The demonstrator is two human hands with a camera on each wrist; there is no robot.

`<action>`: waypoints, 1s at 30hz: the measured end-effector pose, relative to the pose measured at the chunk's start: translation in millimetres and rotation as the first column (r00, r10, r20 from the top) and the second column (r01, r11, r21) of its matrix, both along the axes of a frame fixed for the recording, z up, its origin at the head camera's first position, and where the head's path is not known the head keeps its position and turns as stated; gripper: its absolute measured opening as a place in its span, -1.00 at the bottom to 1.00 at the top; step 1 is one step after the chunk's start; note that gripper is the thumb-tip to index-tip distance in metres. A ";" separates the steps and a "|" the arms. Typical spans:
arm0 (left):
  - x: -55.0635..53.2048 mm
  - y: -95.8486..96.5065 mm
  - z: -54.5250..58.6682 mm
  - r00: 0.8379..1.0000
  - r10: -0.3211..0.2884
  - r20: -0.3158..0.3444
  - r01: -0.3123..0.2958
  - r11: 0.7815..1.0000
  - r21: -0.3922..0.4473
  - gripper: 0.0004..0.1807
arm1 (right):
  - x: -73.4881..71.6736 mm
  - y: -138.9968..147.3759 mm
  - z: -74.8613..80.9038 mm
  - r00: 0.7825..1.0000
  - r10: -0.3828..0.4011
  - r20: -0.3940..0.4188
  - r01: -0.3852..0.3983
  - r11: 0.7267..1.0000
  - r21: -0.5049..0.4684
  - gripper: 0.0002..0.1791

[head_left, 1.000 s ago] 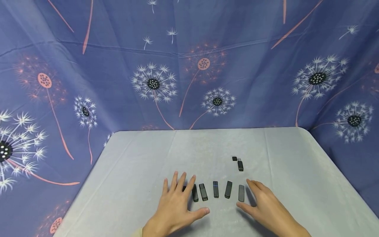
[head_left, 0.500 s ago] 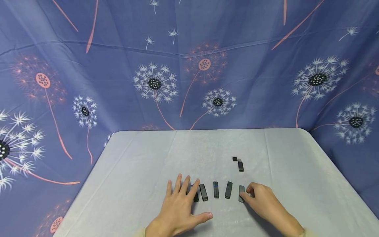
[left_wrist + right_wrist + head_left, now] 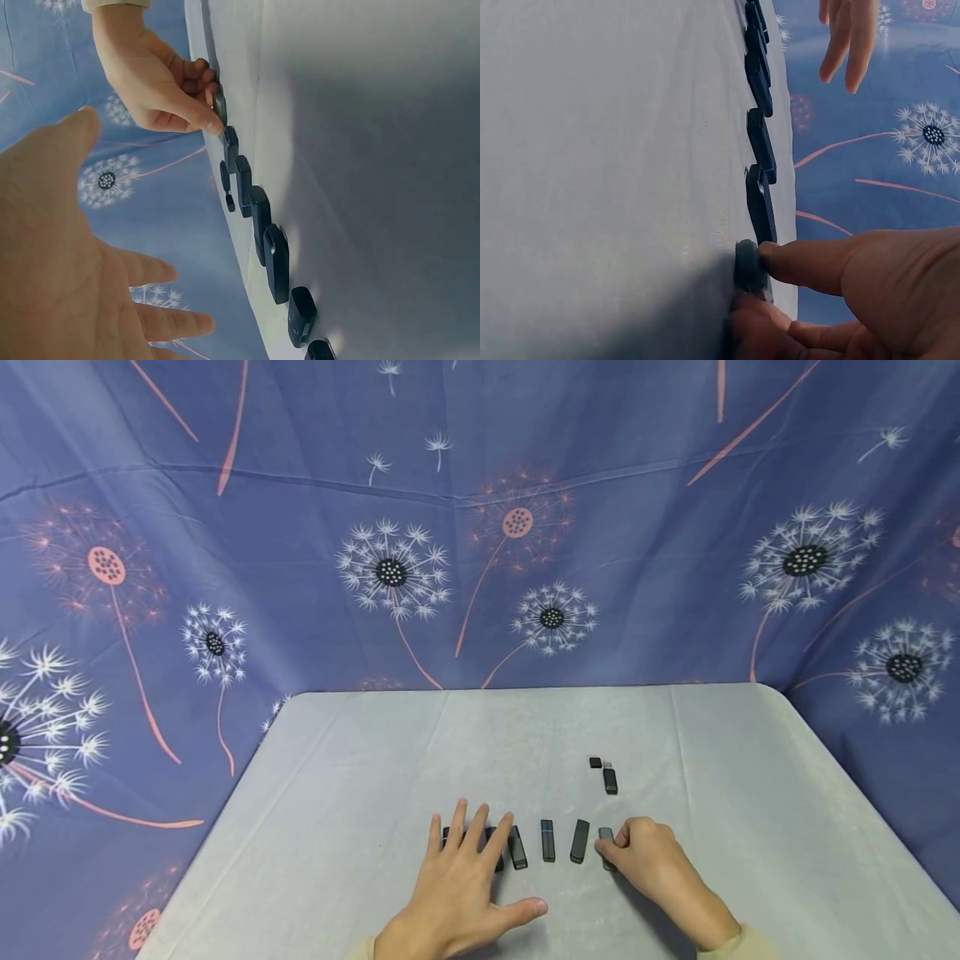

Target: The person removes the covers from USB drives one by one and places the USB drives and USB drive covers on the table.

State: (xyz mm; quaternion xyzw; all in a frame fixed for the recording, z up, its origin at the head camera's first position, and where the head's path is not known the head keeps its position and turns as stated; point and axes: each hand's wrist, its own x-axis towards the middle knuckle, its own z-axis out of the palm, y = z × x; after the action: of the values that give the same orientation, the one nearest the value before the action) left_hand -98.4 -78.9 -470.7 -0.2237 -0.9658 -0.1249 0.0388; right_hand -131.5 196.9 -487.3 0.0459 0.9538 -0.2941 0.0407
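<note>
My right hand (image 3: 660,864) pinches the grey USB stick (image 3: 606,835) at the right end of a row, thumb on its left side. In the right wrist view, that USB stick (image 3: 748,264) sits between thumb and fingers, low on the cloth. Spread flat above the row's left part is my left hand (image 3: 459,893), which holds nothing and partly hides the sticks there. Just right of its fingers lies a dark USB stick (image 3: 517,847). Further along come one with a blue line (image 3: 547,841) and a black one (image 3: 580,842), close to the right hand.
Behind the row lies a black USB stick (image 3: 611,780) with its metal plug bare, and a small black cap (image 3: 595,762) beside it. A pale cloth covers the table (image 3: 360,760). A blue dandelion-print curtain (image 3: 637,527) hangs at the back and sides.
My right hand's spread fingers have closed on the grey USB stick, which has shifted slightly left. The left hand has drifted a little to the right, fingers still spread.
</note>
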 end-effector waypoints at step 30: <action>-3.8 4.5 1.3 1.000 0.005 0.005 -0.005 0.996 0.094 0.01 | 17.6 9.9 12.0 0.996 -0.085 -0.005 0.080 0.962 -0.261 -0.78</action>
State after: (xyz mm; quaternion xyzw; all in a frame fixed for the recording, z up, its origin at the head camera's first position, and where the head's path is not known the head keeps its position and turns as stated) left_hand -102.2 -74.5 -469.4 -0.2189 -0.9595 -0.1707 0.0471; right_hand -113.9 206.8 -475.3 0.0775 0.9045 -0.4187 0.0263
